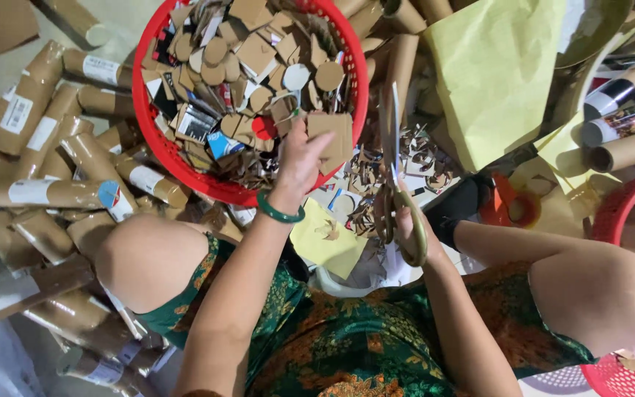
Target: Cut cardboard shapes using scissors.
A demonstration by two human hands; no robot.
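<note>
Cardboard square [332, 138] pinched in the left hand [299, 163] over the red basket's [140, 110] near rim.
Thin, light and stiff, it should take an edge grip well, as the fingers clamp it now. To its right, the right hand [408, 229] is closed through the handles of big scissors [393, 158], blades pointing away; cardboard tubes [53, 192] lie far left.
</note>
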